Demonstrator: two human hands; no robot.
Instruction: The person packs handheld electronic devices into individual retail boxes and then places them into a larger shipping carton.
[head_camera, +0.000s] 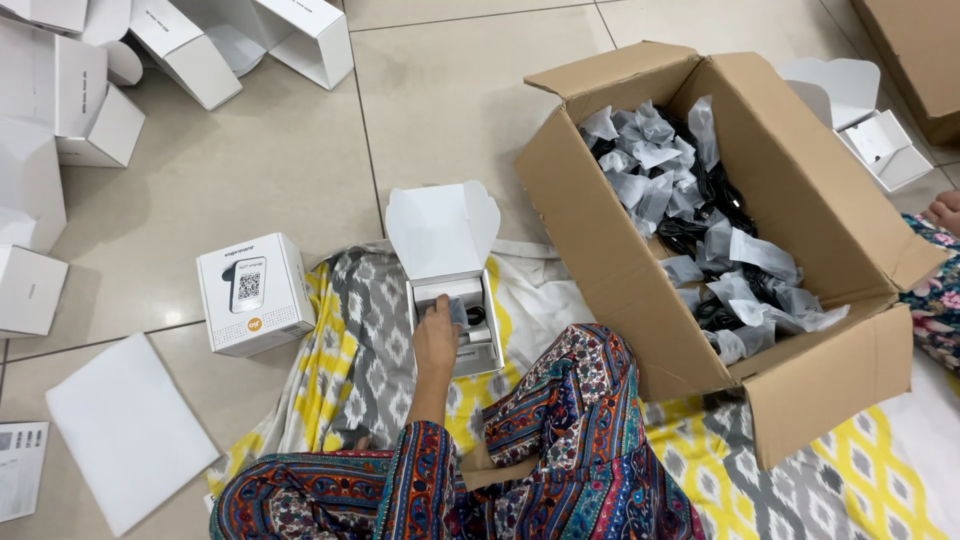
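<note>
My left hand (437, 335) reaches into a small open white box (480, 350) that lies on a patterned cloth (350, 350) in front of me. Its fingers are closed on a small grey plastic-wrapped item (459, 312) inside the box, beside a black cable (476, 316). The box's lid flap (442, 230) stands up at the far side. My right hand is out of view. My knee in colourful patterned trousers (580, 400) is just right of the box.
A large open cardboard box (800, 380) on the right holds several bagged black cables (700, 200). A closed white printed box (255, 293) sits to the left. Several empty white boxes (90, 110) lie at top left, white sheets (125, 430) at bottom left. Another person's foot (944, 211) shows at the right edge.
</note>
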